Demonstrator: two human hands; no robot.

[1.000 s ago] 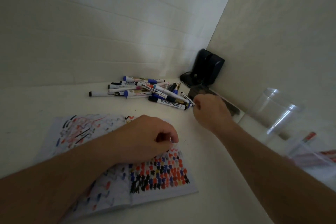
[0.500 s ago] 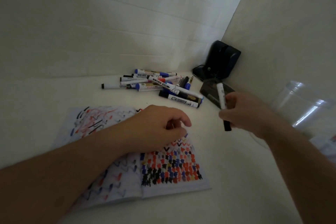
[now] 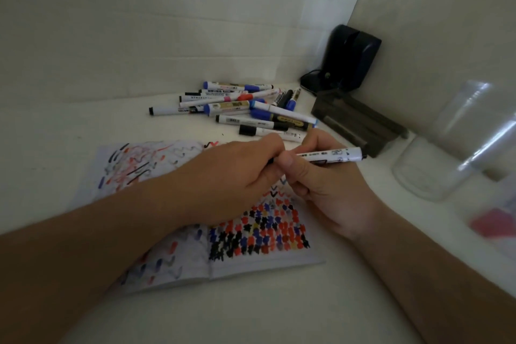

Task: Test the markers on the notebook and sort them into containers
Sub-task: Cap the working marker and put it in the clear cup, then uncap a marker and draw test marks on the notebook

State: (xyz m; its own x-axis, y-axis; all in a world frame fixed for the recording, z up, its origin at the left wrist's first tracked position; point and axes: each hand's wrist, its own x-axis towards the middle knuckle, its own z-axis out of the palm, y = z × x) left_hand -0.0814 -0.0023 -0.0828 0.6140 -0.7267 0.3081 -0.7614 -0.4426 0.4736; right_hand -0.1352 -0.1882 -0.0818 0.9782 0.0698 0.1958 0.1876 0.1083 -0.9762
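Head view: both hands' fingers pinch marker (image 3: 329, 155) over notebook (image 3: 251, 257) top edge; bare table (image 3: 265, 313) nearer.

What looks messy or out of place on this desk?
The markers lie in a loose, crisscrossed heap by the wall rather than in a container, and red and black squiggles run off the notebook onto the desk.
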